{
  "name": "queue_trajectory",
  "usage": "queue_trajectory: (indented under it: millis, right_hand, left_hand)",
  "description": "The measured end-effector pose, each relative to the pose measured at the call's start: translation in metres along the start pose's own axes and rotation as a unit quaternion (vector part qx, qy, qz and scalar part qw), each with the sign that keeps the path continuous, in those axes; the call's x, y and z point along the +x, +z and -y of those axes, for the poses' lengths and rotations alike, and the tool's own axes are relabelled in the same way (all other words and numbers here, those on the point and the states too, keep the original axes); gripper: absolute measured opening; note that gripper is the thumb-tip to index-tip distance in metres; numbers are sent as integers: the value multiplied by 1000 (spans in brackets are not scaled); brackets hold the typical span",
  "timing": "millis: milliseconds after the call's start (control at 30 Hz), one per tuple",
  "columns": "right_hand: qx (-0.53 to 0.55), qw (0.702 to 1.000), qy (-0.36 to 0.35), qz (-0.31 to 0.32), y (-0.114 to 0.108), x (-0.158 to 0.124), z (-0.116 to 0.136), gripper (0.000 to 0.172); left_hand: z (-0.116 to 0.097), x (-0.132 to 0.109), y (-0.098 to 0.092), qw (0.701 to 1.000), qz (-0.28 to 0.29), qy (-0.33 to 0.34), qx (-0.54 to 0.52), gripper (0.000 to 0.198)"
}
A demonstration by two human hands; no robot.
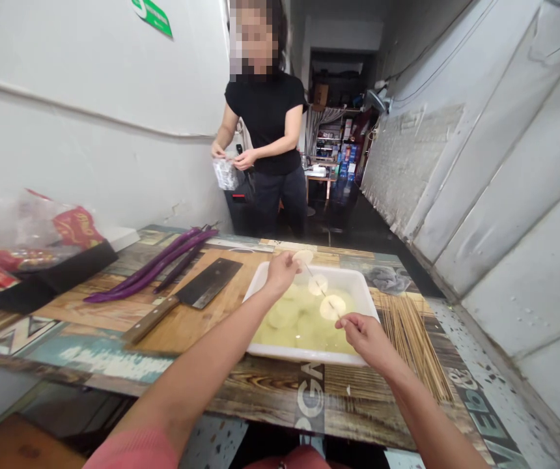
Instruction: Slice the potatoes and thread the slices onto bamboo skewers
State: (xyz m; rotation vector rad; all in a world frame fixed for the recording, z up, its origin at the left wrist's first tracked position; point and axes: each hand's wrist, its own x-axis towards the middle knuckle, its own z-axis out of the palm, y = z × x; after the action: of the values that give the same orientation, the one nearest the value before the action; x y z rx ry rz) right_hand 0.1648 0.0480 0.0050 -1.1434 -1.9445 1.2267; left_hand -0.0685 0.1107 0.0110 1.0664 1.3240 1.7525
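Note:
My right hand (362, 331) pinches the near end of a thin wooden skewer (315, 279) above a white plastic tub (304, 356). Two pale round potato slices (333, 307) are threaded along the skewer. At its far end, my left hand (282, 268) is closed on another thin potato slice (303, 258), right by the tip; whether the tip has pierced it I cannot tell. Many more slices lie under yellowish water (284, 319) in the tub. A bundle of bare skewers (414, 342) rests on the table to the right of the tub.
A cleaver (210, 284) lies on a wooden cutting board (177, 335) left of the tub. Beyond it are long purple eggplants (148, 270). A black box (72, 264) with red packets stands far left. Across the table (89, 355), a person (266, 124) in black handles a clear bag.

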Motion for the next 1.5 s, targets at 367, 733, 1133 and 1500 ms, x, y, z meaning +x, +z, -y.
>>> queue_trajectory:
  millis: [367,733,1133,1500]
  right_hand:
    - [-7,1000,-3,-8,0,1,-7,31]
    - [-25,999,-14,-16,-2,-2,-3,31]
    - [19,999,-24,-14,0,-6,7,31]
    - [15,999,-27,-12,-2,-9,9,36]
  left_hand:
    - [-2,-3,8,998,34,-45,-29,12]
    - [-11,-2,3,983,0,-168,-75,20]
    - [-13,0,-2,964,-24,-231,-129,13]
    - [-13,7,-11,904,8,-366,-222,8]
